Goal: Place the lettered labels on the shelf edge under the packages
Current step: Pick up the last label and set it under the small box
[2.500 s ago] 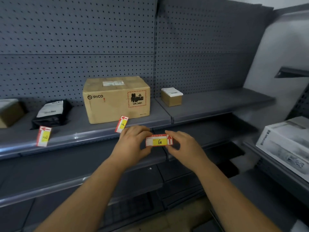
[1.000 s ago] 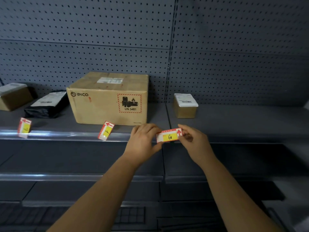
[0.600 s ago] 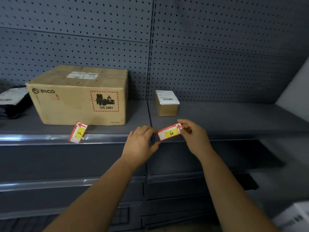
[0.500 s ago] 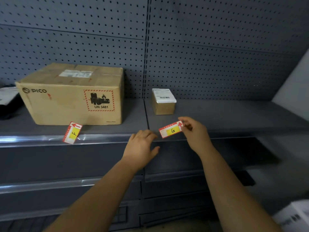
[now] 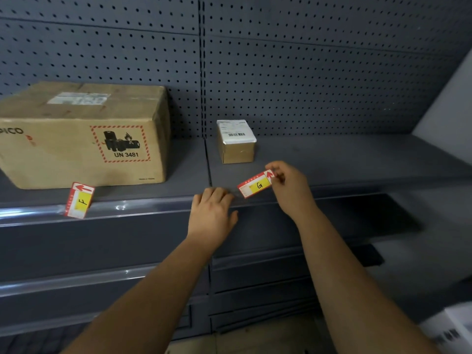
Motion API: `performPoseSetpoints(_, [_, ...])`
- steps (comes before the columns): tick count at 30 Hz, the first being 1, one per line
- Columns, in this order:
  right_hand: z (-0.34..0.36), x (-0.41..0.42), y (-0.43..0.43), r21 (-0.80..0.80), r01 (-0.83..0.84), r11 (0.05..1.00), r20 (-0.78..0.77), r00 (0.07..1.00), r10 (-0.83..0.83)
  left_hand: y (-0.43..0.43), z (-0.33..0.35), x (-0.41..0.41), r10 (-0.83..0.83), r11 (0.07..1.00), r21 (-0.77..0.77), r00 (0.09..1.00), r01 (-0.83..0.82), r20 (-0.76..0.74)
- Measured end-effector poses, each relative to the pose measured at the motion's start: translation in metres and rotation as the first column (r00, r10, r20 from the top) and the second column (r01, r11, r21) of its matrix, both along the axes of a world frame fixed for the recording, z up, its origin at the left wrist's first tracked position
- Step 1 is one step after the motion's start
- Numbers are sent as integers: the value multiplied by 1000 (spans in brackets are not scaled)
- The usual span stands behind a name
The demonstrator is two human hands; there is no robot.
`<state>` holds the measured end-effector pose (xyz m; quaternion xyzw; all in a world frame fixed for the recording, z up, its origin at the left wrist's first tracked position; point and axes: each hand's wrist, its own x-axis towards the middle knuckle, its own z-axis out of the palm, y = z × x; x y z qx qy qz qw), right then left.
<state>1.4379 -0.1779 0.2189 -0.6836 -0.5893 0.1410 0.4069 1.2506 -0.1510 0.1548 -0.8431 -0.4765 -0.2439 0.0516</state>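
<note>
1. The right hand [image 5: 288,186] is pinching the G label [image 5: 256,184] by its right end, thumb and fingers closed on it. It's a flat rectangular card, red and white border, yellow patch with a handwritten G, red arrow at the pinched end. It's tilted, lower left corner down at the shelf edge [image 5: 153,209], in front of and slightly right of the small package.
2. The left hand [image 5: 213,215] is empty, fingers loosely together and curled, fingertips resting on the shelf edge just left of the G label. Can't tell if it touches the card.
3. The small package [image 5: 236,143] is a squat brown cardboard cube with a white barcode sticker on top, sitting on the matte grey metal shelf.
4. The big cardboard box [image 5: 84,135] sits further left: plain brown, taped top, red hatched UN 3481 battery mark on the front.
5. The F label [image 5: 79,200] is the same card style, stuck on the glossy shelf edge strip under the big box, leaning a bit.
6. Behind everything is a dark grey pegboard [image 5: 306,72] with rows of small round holes.
</note>
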Motion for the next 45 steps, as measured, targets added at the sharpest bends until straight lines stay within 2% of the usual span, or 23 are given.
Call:
performPoseSetpoints(6, [2,6,0,21,-16,1000,-10,1000,17,2,-8,11,75,996,47,997,-74,-5])
performPoseSetpoints(17, [-6,16,2,30,-29,999,-22,999,30,6,-19,29,195,973,104,977,-204,89])
performPoseSetpoints(30, [-12,19,1,61,-21,998,4,1000,21,8,-22,31,194,971,131,979,-200,60])
performPoseSetpoints(35, [-10,11,7,111,-62,992,84,995,53,4,-16,25,165,984,56,980,-172,113])
performPoseSetpoints(45, [-22,-3,21,146,-129,981,291,953,82,2,4,-1,34,990,-140,975,-4,219])
